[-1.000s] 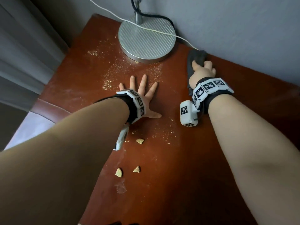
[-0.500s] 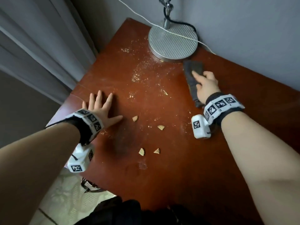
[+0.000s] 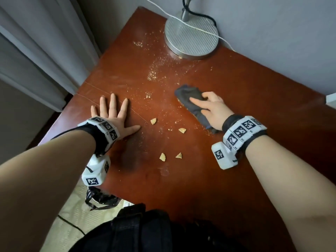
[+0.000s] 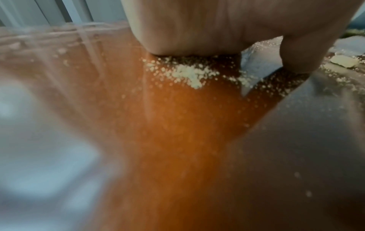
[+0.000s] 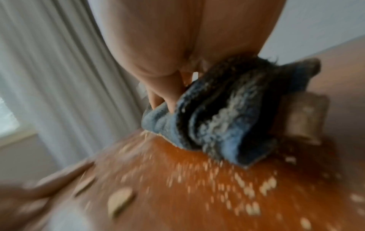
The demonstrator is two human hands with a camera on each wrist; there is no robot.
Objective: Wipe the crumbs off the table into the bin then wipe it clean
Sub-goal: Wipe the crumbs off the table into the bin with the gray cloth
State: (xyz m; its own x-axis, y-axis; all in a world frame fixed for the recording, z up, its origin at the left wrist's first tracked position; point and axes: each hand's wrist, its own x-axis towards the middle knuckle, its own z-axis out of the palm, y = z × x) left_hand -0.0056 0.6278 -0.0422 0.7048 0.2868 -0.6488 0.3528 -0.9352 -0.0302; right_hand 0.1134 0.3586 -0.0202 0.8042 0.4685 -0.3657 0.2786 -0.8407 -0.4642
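On table (image 3: 236,179), L hand (image 3: 112,117) flat/spread, R hand (image 3: 212,110) grips cloth (image 3: 190,99) (wrist views blurred).

Grey wall (image 3: 272,24), pale curtain (image 3: 36,42), perhaps tiled floor (image 3: 72,215)

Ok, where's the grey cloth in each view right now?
Head: the grey cloth lies right of centre on the table, under the right hand.
Left wrist: not in it.
Right wrist: the cloth fills the centre, bunched under the fingers.
Shared landmark: the large crumbs in front of the cloth.
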